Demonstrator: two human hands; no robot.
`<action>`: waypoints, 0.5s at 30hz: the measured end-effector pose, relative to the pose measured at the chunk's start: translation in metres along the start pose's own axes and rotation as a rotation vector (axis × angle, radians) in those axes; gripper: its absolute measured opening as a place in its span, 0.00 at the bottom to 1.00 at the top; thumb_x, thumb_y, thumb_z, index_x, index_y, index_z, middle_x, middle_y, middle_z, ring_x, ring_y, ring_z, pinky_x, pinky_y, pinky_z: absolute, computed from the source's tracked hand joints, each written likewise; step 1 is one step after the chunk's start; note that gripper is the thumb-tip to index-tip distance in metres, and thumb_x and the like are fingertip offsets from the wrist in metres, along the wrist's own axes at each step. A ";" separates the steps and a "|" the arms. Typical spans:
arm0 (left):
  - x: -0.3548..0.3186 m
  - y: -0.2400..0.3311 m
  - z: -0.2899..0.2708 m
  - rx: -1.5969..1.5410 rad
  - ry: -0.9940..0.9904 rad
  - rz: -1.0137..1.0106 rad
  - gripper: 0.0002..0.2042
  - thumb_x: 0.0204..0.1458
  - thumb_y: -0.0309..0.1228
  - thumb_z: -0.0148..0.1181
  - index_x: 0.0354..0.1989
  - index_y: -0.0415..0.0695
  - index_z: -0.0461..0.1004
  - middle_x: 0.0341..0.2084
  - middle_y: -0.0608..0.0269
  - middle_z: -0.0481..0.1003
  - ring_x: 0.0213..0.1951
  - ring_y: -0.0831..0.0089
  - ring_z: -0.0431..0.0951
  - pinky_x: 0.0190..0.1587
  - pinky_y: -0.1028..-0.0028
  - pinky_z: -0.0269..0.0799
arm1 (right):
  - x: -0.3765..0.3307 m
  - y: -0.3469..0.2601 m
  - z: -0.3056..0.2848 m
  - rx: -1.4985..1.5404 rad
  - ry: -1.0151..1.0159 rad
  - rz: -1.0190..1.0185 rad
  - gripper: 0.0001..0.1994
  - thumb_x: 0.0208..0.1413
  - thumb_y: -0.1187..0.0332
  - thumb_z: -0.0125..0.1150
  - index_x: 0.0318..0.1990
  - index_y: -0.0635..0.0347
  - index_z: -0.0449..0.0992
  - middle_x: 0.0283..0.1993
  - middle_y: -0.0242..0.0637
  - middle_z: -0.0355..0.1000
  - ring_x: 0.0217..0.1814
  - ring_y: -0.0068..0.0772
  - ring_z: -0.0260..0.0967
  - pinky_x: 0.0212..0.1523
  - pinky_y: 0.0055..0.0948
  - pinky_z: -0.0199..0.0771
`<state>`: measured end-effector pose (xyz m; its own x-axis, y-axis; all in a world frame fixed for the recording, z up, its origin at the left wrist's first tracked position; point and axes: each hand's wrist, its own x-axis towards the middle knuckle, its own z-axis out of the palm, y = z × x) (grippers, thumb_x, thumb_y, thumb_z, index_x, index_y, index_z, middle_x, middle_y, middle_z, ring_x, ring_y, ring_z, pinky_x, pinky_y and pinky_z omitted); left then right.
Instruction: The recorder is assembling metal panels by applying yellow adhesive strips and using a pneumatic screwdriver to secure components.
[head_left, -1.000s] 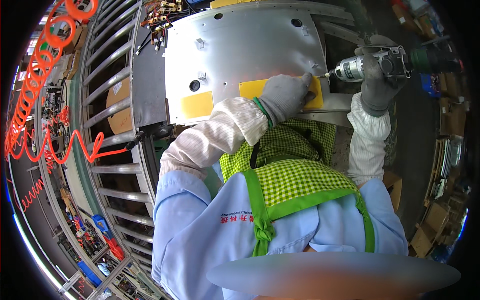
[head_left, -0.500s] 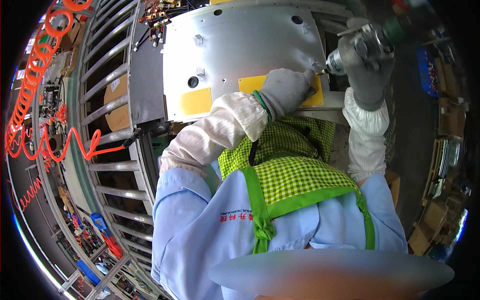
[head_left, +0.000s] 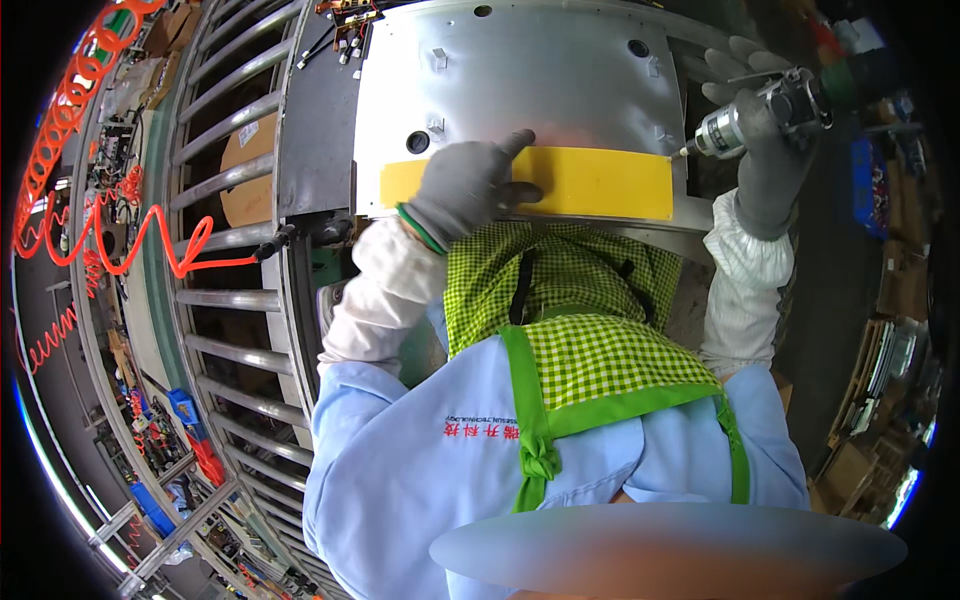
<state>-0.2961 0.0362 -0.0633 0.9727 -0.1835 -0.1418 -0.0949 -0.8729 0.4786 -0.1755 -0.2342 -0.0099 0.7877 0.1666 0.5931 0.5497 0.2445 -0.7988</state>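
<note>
A roller conveyor [head_left: 230,300] with metal rollers runs down the left side. The person wears a light blue shirt [head_left: 400,450] under a green checked apron [head_left: 620,370]. In front of them lies a bare sheet-metal panel [head_left: 560,85], shiny, with small upright tabs and round holes. An orange coiled air hose [head_left: 222,265] hangs at the left, its lower end reaching a black fitting by the conveyor's edge.

A long yellow strip [head_left: 605,184] lies flat along the panel's near edge, its left part crossed by the left hand. At its right end is a handheld power tool [head_left: 724,130] with a silver barrel, its narrow tip just beside the strip's upper right corner; whether the tip touches cannot be told.

The left hand [head_left: 460,185], in a grey glove, rests across the strip, its grip apart: index finger pointing past the upper edge, thumb lower down over the yellow. The right hand [head_left: 770,160], gloved alike, has its grip clamped on the power tool, some fingertips showing beyond it. Small connectors [head_left: 350,20] lie past the panel's far left corner.
</note>
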 end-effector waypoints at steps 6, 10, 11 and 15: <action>-0.010 -0.027 0.001 -0.090 -0.047 0.092 0.35 0.48 0.43 0.68 0.64 0.47 0.63 0.21 0.55 0.76 0.25 0.60 0.78 0.31 0.65 0.71 | -0.002 -0.002 -0.005 -0.026 -0.028 0.017 0.15 0.53 0.76 0.61 0.48 0.66 0.70 0.45 0.47 0.75 0.39 0.37 0.79 0.40 0.32 0.82; -0.011 -0.030 0.003 -0.105 0.008 0.096 0.33 0.48 0.40 0.69 0.63 0.47 0.63 0.22 0.55 0.76 0.26 0.62 0.79 0.32 0.66 0.72 | -0.004 -0.001 -0.002 -0.037 0.026 -0.009 0.14 0.53 0.76 0.61 0.47 0.68 0.70 0.42 0.47 0.75 0.38 0.36 0.78 0.38 0.31 0.81; -0.011 -0.031 0.002 -0.113 -0.010 0.095 0.33 0.48 0.40 0.69 0.63 0.47 0.63 0.22 0.55 0.76 0.26 0.62 0.79 0.32 0.66 0.72 | -0.004 -0.001 -0.001 -0.049 0.014 -0.017 0.14 0.53 0.76 0.61 0.47 0.68 0.70 0.41 0.47 0.75 0.37 0.35 0.78 0.38 0.31 0.81; -0.007 -0.032 0.002 -0.178 -0.047 0.022 0.32 0.47 0.46 0.67 0.60 0.46 0.66 0.27 0.49 0.78 0.33 0.52 0.80 0.36 0.61 0.74 | -0.003 0.000 0.000 -0.047 0.026 0.009 0.15 0.52 0.76 0.62 0.47 0.69 0.70 0.40 0.47 0.75 0.36 0.34 0.78 0.38 0.31 0.81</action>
<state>-0.2998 0.0647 -0.0793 0.9595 -0.2262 -0.1679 -0.0732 -0.7756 0.6270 -0.1779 -0.2343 -0.0115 0.7992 0.1432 0.5837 0.5548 0.1977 -0.8081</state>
